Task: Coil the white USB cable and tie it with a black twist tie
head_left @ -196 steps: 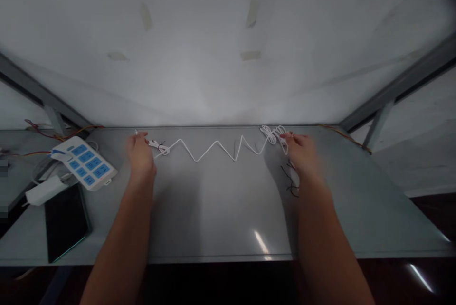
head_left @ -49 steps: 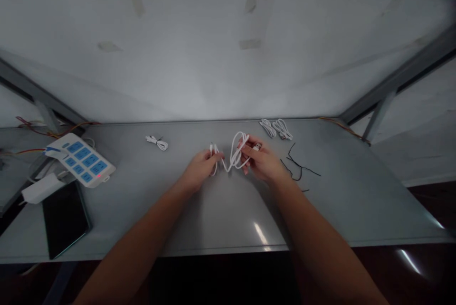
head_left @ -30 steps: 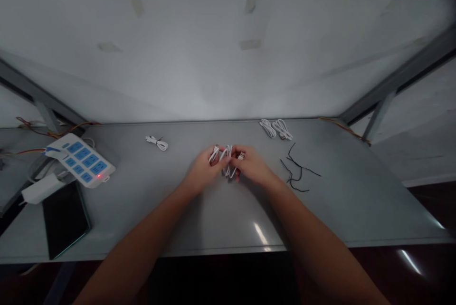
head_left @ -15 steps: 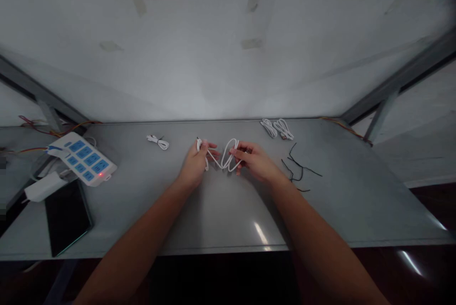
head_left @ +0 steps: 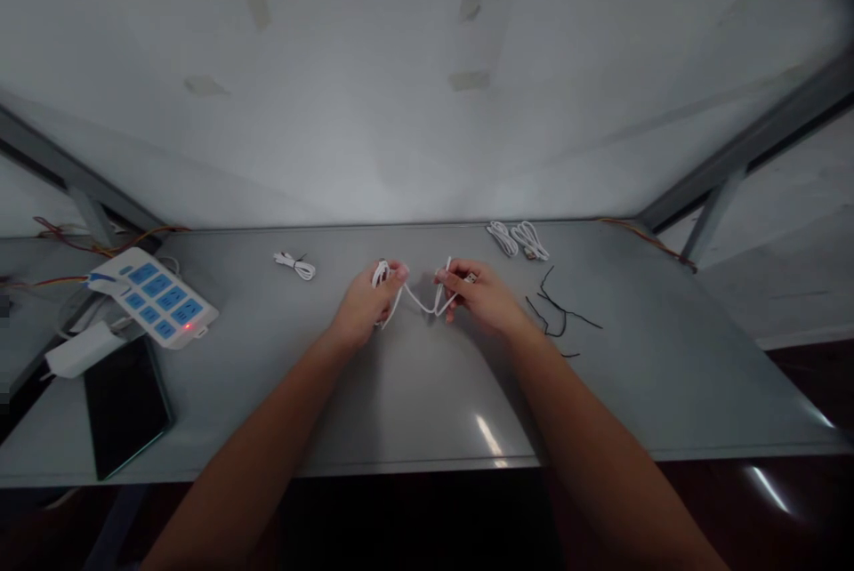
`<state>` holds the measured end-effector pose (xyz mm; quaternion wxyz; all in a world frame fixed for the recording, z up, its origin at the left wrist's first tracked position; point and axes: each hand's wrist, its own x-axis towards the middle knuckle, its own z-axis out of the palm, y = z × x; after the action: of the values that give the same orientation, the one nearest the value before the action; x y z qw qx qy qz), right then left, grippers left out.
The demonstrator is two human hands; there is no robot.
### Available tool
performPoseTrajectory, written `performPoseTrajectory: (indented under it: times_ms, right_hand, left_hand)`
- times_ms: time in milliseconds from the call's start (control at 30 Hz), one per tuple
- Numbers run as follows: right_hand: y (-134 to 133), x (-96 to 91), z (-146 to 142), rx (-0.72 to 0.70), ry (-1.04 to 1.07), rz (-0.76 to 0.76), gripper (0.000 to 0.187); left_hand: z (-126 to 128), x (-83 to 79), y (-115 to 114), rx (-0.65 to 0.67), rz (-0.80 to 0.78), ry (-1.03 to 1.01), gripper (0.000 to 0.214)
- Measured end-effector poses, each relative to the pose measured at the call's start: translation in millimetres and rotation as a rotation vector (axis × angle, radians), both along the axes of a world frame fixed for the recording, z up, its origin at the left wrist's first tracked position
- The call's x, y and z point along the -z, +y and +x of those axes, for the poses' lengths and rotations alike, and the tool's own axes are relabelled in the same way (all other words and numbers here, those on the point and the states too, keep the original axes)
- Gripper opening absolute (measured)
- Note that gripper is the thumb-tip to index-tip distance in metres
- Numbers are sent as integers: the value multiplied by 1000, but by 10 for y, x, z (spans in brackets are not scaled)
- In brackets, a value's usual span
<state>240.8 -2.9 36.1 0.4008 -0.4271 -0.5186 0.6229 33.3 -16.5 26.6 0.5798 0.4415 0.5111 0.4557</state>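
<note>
Both my hands hold one white USB cable (head_left: pixel 420 301) above the middle of the grey table (head_left: pixel 620 393). My left hand (head_left: pixel 366 304) has a small loop of it wrapped around the fingers. My right hand (head_left: pixel 484 297) pinches the other stretch, with a USB plug (head_left: pixel 471 277) showing just past the fingers. A shallow slack length hangs between the hands. Much of the cable is hidden by my fingers. Neither hand touches anything else.
Two coiled white cables (head_left: pixel 517 240) lie at the far edge, with loose black wires (head_left: pixel 557 313) nearer on the right. A small white cable bundle (head_left: pixel 294 265) lies left. A blue-socket power strip (head_left: pixel 152 297), white charger (head_left: pixel 84 350) and black tablet (head_left: pixel 124 406) sit far left.
The cable has gone from a bunched handful between my close hands to a spread length. My hands have moved apart, and a loop now sits on my left fingers.
</note>
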Motion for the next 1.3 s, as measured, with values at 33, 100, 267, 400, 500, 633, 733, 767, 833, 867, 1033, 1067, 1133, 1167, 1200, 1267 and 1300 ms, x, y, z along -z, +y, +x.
performPoseTrajectory:
  times_ms: [33, 100, 267, 400, 500, 633, 733, 767, 833, 867, 1033, 1067, 1133, 1167, 1200, 1267, 1300]
  right_hand:
    - [1, 8, -3, -6, 13, -9, 41]
    - [0, 23, -11, -40, 38, -28, 43]
    - [-42, 15, -42, -276, 90, -31, 35]
    - [-56, 24, -61, -426, 106, -19, 32]
    - [-33, 58, -52, -401, 115, -38, 34]
    - [-20, 98, -42, -228, 100, -102, 38]
    - [-46, 127, -75, -166, 146, -155, 42]
    - [-54, 140, -93, -160, 171, -173, 43]
    - [-59, 170, -133, -152, 247, -210, 40]
    - [-54, 186, -152, -147, 294, -230, 37]
    - [-10, 254, -216, -101, 436, -264, 19]
    - [-8, 266, -226, -97, 413, -240, 23]
    - [-6, 292, -245, -96, 331, -162, 31]
    - [-3, 307, -252, -90, 291, -118, 34]
    - [2, 321, -257, -78, 261, -81, 36]
    - [22, 346, -258, -31, 235, -34, 39]
    - [34, 353, -255, 7, 240, -24, 39]
  left_hand:
    - [-7, -11, -13, 39, 27, 56, 62]
    - [-10, -17, -32, 121, 65, 171, 62]
    - [70, 101, -40, 126, 49, 166, 57]
    - [138, 252, -26, 156, -64, -100, 55]
    - [145, 288, -20, 143, -86, -136, 52]
    - [132, 203, -32, 129, -51, -1, 52]
    - [134, 141, -62, 122, 14, 154, 54]
    - [136, 134, -75, 116, 60, 221, 57]
    - [137, 139, -101, 124, 182, 395, 64]
    - [135, 147, -111, 135, 252, 498, 65]
    - [103, 195, -107, 255, 500, 884, 51]
    - [96, 202, -98, 265, 515, 906, 52]
    - [85, 212, -76, 241, 516, 883, 53]
    - [82, 214, -65, 210, 504, 841, 51]
    - [79, 214, -54, 171, 485, 781, 48]
    - [78, 205, -31, 94, 408, 618, 39]
    - [79, 197, -19, 70, 349, 517, 38]
